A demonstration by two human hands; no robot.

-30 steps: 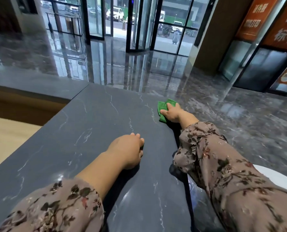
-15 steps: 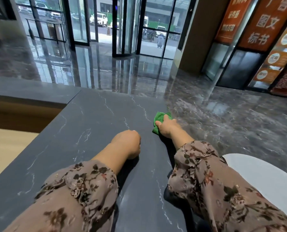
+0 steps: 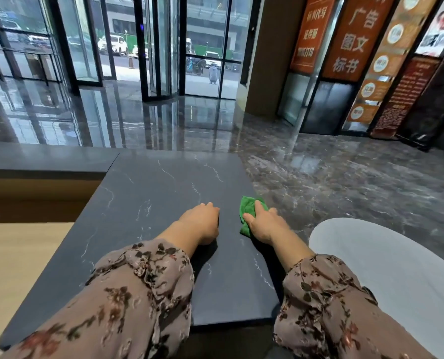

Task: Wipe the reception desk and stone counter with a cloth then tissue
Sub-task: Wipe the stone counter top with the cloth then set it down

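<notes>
Cloth, green, pressed on stone counter under my right hand, fingers straight; my left hand rests, fingers curled, empty.

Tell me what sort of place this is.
Probably a building lobby: a stone counter faces a revolving door to the street, over a polished floor, with orange signs at the right.

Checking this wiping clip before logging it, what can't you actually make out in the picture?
Head view only.
The left hand: its back hides the palm, so whether it holds anything is unclear.
The green cloth: partly under the right hand pressing it.
The stone counter: near edge partly covered by the left sleeve.
No tissue shows.
</notes>
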